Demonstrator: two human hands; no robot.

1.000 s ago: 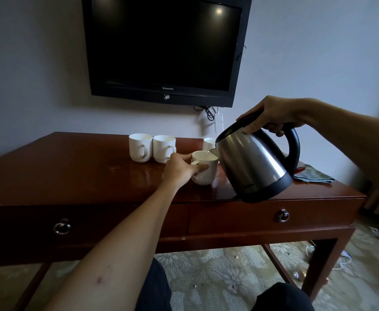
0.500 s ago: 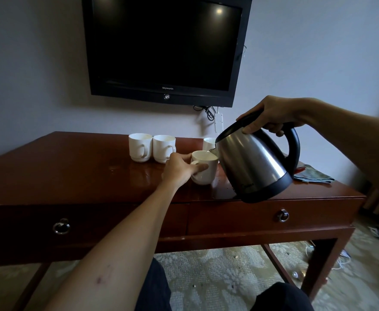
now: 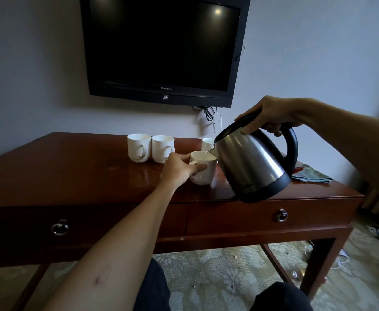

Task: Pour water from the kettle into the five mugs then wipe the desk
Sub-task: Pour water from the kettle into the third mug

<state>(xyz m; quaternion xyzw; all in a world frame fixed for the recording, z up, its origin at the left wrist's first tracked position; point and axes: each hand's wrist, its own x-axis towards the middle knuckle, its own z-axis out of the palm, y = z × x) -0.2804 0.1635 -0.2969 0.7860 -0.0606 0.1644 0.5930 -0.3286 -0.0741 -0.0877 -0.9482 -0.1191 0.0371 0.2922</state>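
Note:
A steel kettle (image 3: 251,162) with a black handle and base hangs tilted over the wooden desk (image 3: 72,176), its spout at the rim of a white mug (image 3: 204,173). My right hand (image 3: 267,115) grips the kettle's handle at the top. My left hand (image 3: 179,169) holds that mug by its left side on the desk. Two more white mugs (image 3: 139,148) (image 3: 162,149) stand side by side behind it. Another mug (image 3: 207,143) shows partly behind the kettle's spout. A green cloth (image 3: 312,175) lies at the desk's right end.
A black television (image 3: 161,48) hangs on the wall above the desk, with cables (image 3: 206,112) dangling below it. The desk has two drawers with ring pulls (image 3: 59,227) (image 3: 281,215). My knees (image 3: 152,288) sit under the front edge. Cables and small items lie on the carpet at right.

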